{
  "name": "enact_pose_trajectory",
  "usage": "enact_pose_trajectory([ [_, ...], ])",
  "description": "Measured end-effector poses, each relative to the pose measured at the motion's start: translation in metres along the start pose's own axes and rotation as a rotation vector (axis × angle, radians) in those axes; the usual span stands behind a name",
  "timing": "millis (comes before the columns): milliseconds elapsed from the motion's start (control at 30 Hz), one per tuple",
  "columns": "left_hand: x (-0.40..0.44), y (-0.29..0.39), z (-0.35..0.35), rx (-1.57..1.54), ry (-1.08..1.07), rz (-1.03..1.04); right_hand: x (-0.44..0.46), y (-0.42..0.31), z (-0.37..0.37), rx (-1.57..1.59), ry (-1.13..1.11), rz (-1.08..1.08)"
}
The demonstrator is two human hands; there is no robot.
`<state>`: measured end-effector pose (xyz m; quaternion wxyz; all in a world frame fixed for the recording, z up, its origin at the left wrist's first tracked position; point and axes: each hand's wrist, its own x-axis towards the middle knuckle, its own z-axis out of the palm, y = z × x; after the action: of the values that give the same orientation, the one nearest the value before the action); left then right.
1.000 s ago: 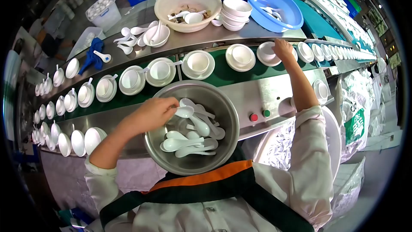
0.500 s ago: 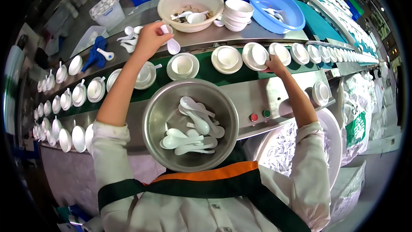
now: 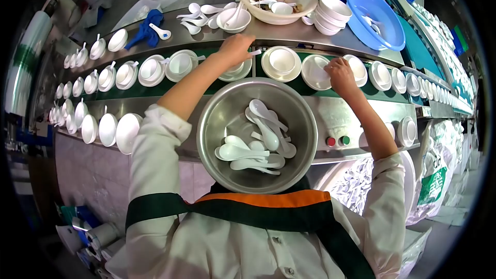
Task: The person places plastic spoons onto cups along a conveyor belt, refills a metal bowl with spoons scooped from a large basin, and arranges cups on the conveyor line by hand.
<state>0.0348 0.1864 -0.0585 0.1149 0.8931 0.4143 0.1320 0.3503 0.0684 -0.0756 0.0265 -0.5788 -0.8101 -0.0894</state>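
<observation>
My left hand (image 3: 237, 49) is over a white bowl (image 3: 235, 68) on a saucer on the green belt (image 3: 209, 83). Its fingers are closed, and what they hold, if anything, is hidden; a spoon handle (image 3: 255, 52) sticks out just beneath them. Farther right, my right hand (image 3: 341, 74) is closed on the right rim of a small white bowl (image 3: 321, 67), which leans over its saucer (image 3: 311, 83). Between the two hands stands another bowl on a saucer (image 3: 282, 61). White spoons (image 3: 266, 129) lie in the steel basin (image 3: 209, 129) in front of my body.
Behind the belt are a bowl with spoons (image 3: 233, 19), a cream basin (image 3: 277, 13), stacked bowls (image 3: 330, 15), a blue basin (image 3: 374, 18) and a blue cloth (image 3: 150, 28). Red (image 3: 330, 141) and green (image 3: 344, 140) buttons are at the near edge. More bowl sets line the belt.
My left hand has come from the spoons behind the belt down to a bowl on it; the spoon then in its fingers is no longer plainly visible. The view has shifted, and the sets sit farther left along the belt.
</observation>
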Motion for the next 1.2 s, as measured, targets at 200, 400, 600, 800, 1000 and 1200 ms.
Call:
enact_pose_trajectory([
  [200,-0.092,0.074,-0.056,-0.302,-0.324,0.237,0.012,-0.067,-0.057,-0.030,0.293,-0.159],
  [400,-0.151,0.094,-0.027,-0.120,-0.783,0.375,0.000,-0.168,-0.060,0.030,-0.332,-0.450],
  [600,-0.153,0.075,-0.042,-0.449,-0.725,0.397,0.019,-0.157,-0.063,0.432,-0.215,-0.415],
  [800,-0.113,0.052,-0.086,-0.893,-0.492,0.122,0.071,-0.093,-0.084,1.031,0.102,-0.057],
  [1000,-0.043,-0.004,-0.092,-0.739,0.111,-0.125,0.098,-0.063,-0.021,0.559,0.358,0.004],
  [1200,-0.015,-0.065,-0.025,-0.129,0.202,-0.077,0.094,-0.072,0.009,0.543,0.362,-0.107],
])
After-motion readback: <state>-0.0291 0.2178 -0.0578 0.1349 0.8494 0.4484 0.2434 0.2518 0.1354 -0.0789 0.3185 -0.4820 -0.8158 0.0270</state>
